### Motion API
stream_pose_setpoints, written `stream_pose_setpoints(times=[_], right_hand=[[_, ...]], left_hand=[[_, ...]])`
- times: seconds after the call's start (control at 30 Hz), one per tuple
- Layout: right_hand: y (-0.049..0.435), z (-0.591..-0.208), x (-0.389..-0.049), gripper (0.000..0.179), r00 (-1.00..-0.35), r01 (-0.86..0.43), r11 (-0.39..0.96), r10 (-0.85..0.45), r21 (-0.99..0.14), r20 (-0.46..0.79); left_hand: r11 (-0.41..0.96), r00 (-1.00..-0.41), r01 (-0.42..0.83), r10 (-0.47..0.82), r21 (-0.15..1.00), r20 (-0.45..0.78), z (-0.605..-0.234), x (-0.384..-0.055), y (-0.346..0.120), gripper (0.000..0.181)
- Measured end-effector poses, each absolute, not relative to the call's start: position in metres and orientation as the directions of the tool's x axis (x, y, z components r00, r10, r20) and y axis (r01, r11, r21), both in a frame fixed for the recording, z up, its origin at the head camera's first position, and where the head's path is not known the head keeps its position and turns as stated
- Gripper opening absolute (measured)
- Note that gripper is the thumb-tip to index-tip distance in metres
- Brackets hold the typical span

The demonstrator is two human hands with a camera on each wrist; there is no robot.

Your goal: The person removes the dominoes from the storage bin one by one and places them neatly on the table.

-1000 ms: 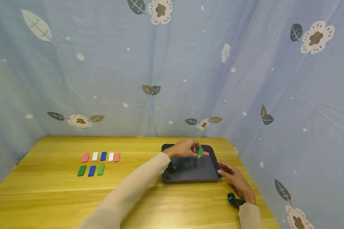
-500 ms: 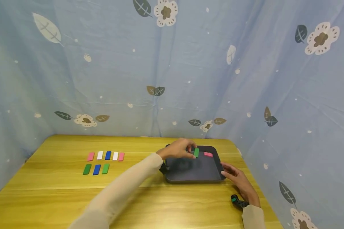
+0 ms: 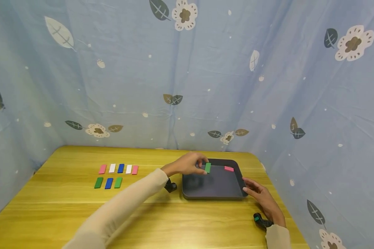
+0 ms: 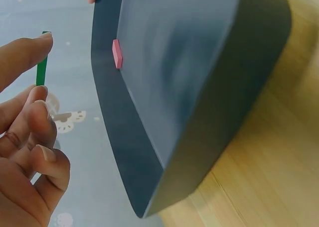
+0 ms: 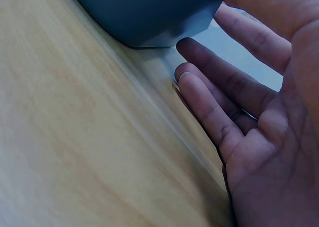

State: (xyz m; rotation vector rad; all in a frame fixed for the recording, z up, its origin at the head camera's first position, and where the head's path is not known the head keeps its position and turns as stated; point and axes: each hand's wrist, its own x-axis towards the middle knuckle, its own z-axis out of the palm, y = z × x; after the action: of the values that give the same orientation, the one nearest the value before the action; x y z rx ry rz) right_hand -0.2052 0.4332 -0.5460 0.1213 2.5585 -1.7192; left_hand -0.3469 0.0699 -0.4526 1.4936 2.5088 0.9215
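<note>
My left hand [image 3: 188, 163] pinches a thin green domino [image 3: 207, 167] between thumb and fingertips, above the back left part of a dark grey tray [image 3: 215, 197]. In the left wrist view the green domino [image 4: 42, 67] appears edge-on, apart from the tray [image 4: 130, 147]. A pink domino [image 3: 229, 168] lies in the tray near its back right corner. At the tray's right wall is my right hand [image 3: 263, 197], its thumb and fingertips touching the side. The right wrist view shows that hand [image 5: 239, 107] with several fingers extended beside the tray [image 5: 149, 18].
Left on the wooden table [image 3: 162, 224] lie two rows of dominoes: pink [image 3: 103, 169], white [image 3: 112, 168] and blue [image 3: 121, 168] ones behind, dark green [image 3: 98, 182], blue [image 3: 109, 183] and light green [image 3: 118, 182] ones in front. A patterned curtain [image 3: 127, 76] hangs behind and right.
My left hand has moved left over the tray with the green domino, away from the pink one. The head view has turned slightly left. My right hand stays at the tray's side.
</note>
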Motion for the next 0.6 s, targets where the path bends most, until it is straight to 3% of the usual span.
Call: stream_pose_setpoints(times=[0.6], right_hand=[[0.432,-0.544,-0.205,0.062,-0.994,0.107,0.374,0.039,-0.921,-0.100]], left_hand=[[0.340,-0.554,0.750,0.791,0.568,0.258,-0.454,-0.344,0.021,0.046]])
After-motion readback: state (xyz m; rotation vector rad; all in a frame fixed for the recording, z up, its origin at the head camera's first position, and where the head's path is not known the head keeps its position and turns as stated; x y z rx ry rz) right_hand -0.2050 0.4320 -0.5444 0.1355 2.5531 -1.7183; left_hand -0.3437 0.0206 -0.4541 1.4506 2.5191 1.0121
